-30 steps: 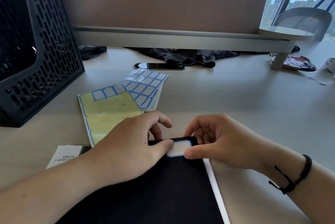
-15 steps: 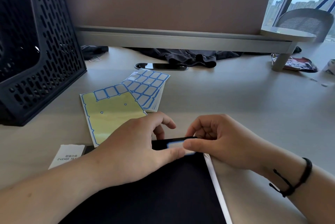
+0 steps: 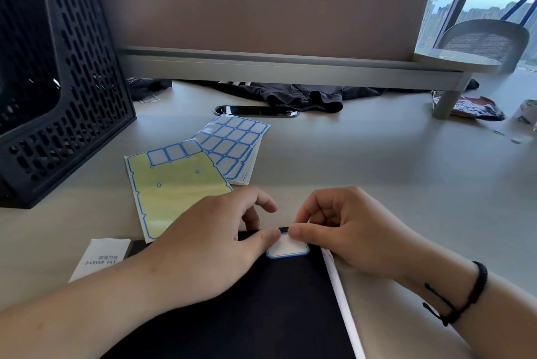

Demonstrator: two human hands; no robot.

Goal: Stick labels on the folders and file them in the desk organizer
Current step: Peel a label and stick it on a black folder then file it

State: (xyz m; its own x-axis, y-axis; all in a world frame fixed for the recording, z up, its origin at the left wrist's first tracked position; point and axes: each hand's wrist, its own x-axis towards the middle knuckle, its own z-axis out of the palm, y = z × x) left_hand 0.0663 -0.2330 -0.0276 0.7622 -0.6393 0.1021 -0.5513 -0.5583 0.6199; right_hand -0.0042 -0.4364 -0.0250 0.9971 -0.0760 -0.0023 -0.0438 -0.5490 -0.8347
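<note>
A black folder (image 3: 261, 309) lies flat on the desk in front of me, a white edge along its right side. A white label with a blue border (image 3: 286, 249) sits at the folder's top right corner. My left hand (image 3: 209, 245) rests on the folder with its thumb tip pressing the label's upper left. My right hand (image 3: 345, 231) presses the label's upper right with a fingertip, the other fingers curled. The black perforated desk organizer (image 3: 69, 103) stands at the far left.
A mostly peeled yellow backing sheet (image 3: 174, 190) and a stack of full label sheets (image 3: 235, 152) lie beyond my hands. A white paper slip (image 3: 98, 257) sits left of the folder. A desk divider (image 3: 261, 10), dark cloth (image 3: 290, 94) and a cable slot (image 3: 255, 111) are farther back.
Both fingertips have slid from the label's sides to its top edge, uncovering its lower half. The hands stay on the folder.
</note>
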